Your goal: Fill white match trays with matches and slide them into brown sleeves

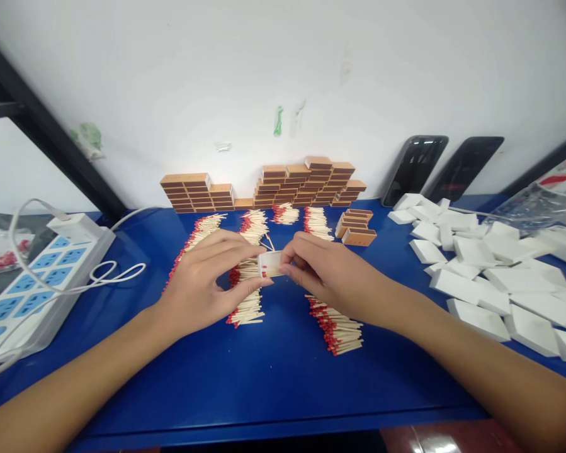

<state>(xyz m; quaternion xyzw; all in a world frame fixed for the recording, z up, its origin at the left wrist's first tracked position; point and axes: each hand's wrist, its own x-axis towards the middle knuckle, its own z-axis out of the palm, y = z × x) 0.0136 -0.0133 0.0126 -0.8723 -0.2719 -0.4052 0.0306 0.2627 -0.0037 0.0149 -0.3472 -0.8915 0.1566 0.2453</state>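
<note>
Over the middle of the blue table, a small white matchbox tray [270,258] is gripped at its left end by my left hand [207,274], between thumb and fingers. A couple of red-headed matches [272,272] lie in the tray, heads to the left. My right hand [332,270] is closed in a pinch at the tray's right end, its fingertips on the pale match sticks. Beneath and beside my left hand runs a row of loose matches [249,308]. Another row of matches [337,327] lies under my right wrist, partly hidden.
Stacked matchboxes [306,182] line the white wall, with another stack [198,192] to their left. A few matchboxes [358,236] stand nearer. White trays [490,264] heap at right, before two phones [417,167]. A power strip [46,283] with white cable lies left.
</note>
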